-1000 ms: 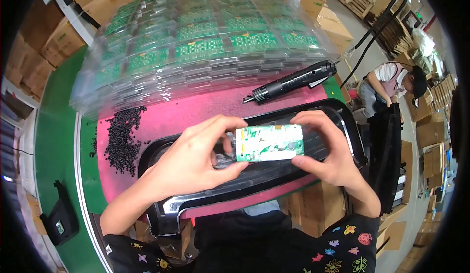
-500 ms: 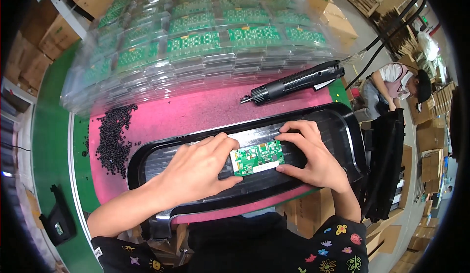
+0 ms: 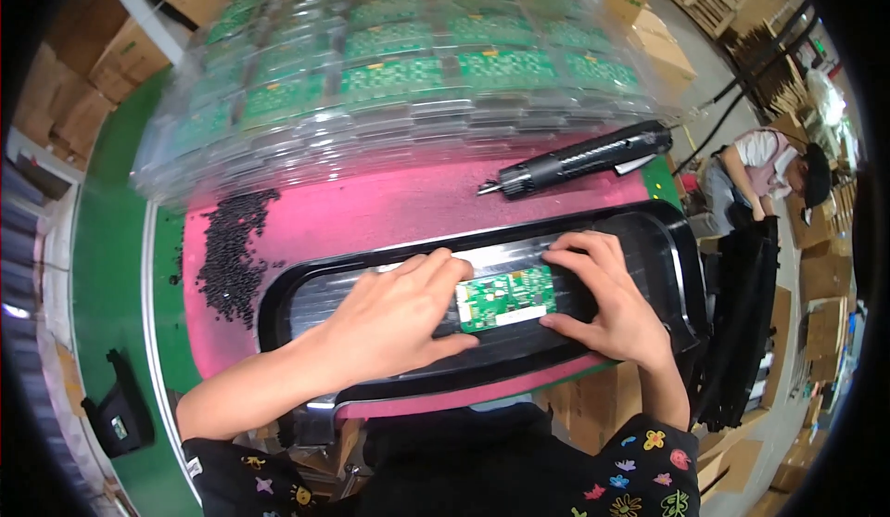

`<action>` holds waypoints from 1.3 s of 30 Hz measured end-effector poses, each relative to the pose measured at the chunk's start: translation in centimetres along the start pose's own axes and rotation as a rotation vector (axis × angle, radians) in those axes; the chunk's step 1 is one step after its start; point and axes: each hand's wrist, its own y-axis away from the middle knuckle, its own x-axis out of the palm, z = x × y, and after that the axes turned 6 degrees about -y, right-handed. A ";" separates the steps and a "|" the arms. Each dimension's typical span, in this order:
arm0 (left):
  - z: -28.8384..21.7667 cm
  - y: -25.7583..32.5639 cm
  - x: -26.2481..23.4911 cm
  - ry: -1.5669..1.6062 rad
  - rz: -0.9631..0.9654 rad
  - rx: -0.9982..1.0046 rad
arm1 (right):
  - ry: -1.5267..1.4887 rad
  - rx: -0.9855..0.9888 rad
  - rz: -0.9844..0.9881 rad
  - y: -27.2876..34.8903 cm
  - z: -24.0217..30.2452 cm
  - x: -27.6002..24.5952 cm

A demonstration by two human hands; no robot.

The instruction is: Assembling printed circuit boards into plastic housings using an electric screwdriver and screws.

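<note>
A green circuit board (image 3: 507, 296) with a white strip on its lower edge lies level within a long black plastic housing (image 3: 640, 243), low over its floor or resting on it; I cannot tell which. My left hand (image 3: 399, 313) is closed on the board's left end, thumb at the near corner and fingers at the far one. At the right end, the thumb and fingers of my right hand (image 3: 616, 308) pinch the far and near corners. Beyond the housing lies a black electric screwdriver (image 3: 584, 160), its bit pointing left.
Small black screws (image 3: 232, 262) are heaped on the pink mat (image 3: 371, 204) at left. Behind it, clear plastic trays (image 3: 371, 123) of green boards are stacked high. A black part (image 3: 125, 415) lies at lower left. Another person (image 3: 760, 174) sits at right near dark panels (image 3: 742, 322).
The whole view has shifted slightly, so everything appears a little farther right. Both hands keep their hold on the circuit board, which shows no clear movement within the housing.
</note>
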 end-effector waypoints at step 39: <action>5.4 5.0 -5.5 0.291 -0.602 -0.177 | -1.364 -0.467 -0.724 -8.5 7.4 -1.5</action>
